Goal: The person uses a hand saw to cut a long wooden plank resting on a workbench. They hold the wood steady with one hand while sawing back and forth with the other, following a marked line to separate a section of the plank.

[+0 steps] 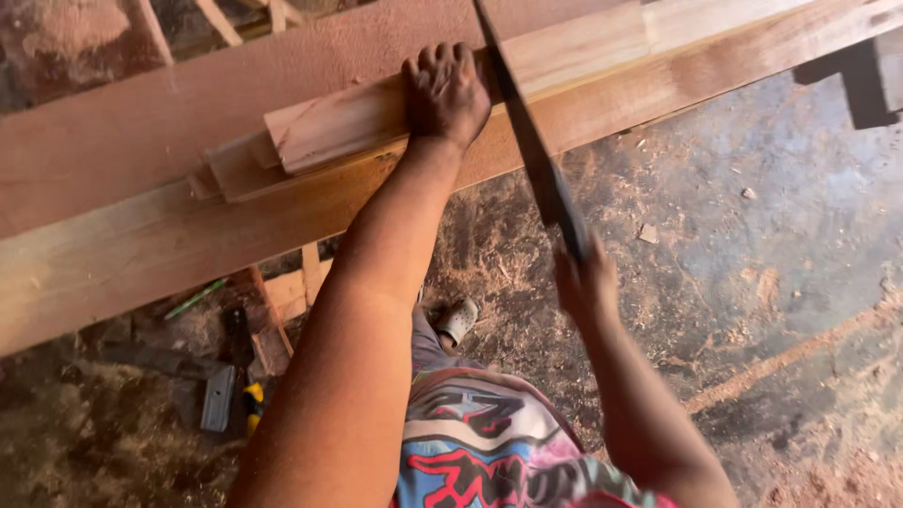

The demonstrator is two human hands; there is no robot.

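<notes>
The person leans over a stack of long boards laid across the workspace. The left hand (446, 92) lies palm down, fingers spread and curled over the far edge of the narrow top plank (348, 127), pressing it onto the wider boards (141, 245) beneath. The right hand (585, 282) is wrapped tight round the handle of a hand saw (531, 141), whose dark blade runs up and away, crossing the plank just beside the left hand's thumb.

The plank looks stiff and fairly light next to the heavy timbers under it, so I'd judge it apt to skate or chatter unless it is pinned hard, close to the blade, which is where the hand bears down. Its sawn faces look dry and rough, not slippery. The saw blade is thin and likely to flex, so the handle is the only sound place to hold it.

Below, the concrete floor (771, 216) is dusted with sawdust. A sandalled foot (458, 322) shows under the boards, and some tools (226, 395) and offcuts lie on the ground at the left.
</notes>
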